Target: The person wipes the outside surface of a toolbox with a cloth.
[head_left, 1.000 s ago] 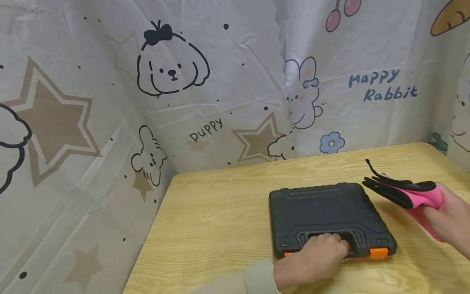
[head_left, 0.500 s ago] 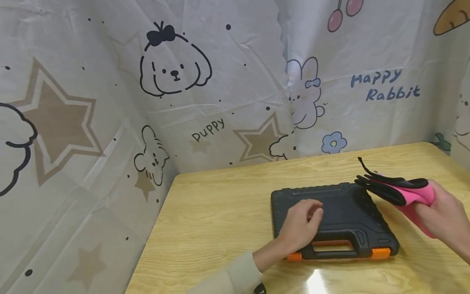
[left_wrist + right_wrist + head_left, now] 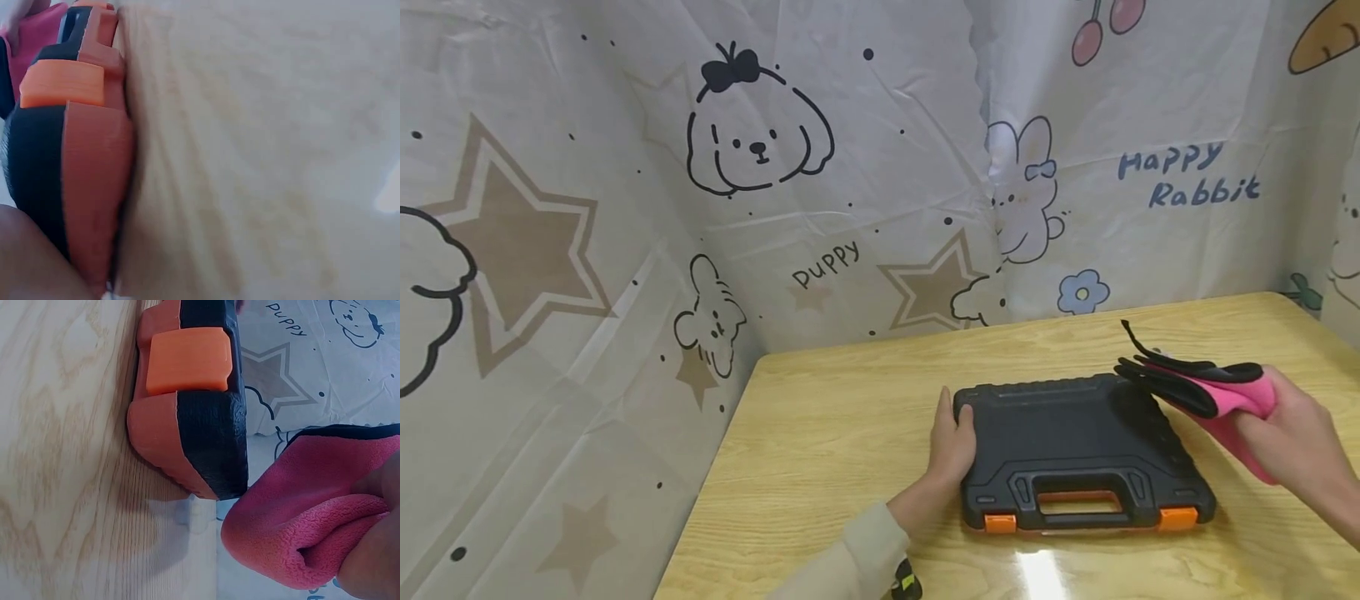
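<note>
Left hand (image 3: 951, 450) with thumb spread from straight fingers, black case (image 3: 1067, 429) touching just right of them, right hand (image 3: 1296, 433) pinching folded pink cloth (image 3: 1236, 398)

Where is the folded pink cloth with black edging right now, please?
In the head view, the cloth is at the right, held by the right hand, near the far right corner of the black plastic case.

Wood-grain tbl (image 3: 835, 433); blk case (image 3: 1060, 429) w/ orange latches (image 3: 1178, 519) flat on it.
</note>
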The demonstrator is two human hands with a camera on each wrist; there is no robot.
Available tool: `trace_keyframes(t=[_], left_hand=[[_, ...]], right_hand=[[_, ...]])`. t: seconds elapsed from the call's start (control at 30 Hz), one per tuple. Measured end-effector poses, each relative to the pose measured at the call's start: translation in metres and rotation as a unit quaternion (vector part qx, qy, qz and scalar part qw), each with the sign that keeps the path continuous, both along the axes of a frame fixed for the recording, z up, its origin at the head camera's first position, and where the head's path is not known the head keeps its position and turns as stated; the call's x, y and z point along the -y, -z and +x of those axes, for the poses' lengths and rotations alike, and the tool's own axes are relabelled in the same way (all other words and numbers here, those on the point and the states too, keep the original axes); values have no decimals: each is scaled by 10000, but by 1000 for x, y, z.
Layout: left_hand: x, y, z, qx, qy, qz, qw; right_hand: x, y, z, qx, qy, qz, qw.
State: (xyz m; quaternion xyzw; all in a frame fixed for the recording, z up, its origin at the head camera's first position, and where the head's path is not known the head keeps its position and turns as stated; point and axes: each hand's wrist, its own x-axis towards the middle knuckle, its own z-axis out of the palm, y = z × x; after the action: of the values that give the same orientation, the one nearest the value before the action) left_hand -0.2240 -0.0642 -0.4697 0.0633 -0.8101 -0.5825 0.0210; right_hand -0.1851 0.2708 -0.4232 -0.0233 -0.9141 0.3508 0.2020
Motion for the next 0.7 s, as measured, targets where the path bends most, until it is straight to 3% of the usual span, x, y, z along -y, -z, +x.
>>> trace_keyframes(t=[0.07,0.17,0.47,0.7], left_hand=[[2,4,-1,322,-9,119,9994],[3,9,0,491,13,269,9984],[4,11,0,170,138,705,9973],[4,14,0,180,145,753,9969]], right_hand=[[2,0,0,22,2,-23,10000],[5,0,-1,-15,-11,-41,10000],[14,-1,-5,-89,-145,-180,9997],[24,-2,-9,73,-328,-353,9988]])
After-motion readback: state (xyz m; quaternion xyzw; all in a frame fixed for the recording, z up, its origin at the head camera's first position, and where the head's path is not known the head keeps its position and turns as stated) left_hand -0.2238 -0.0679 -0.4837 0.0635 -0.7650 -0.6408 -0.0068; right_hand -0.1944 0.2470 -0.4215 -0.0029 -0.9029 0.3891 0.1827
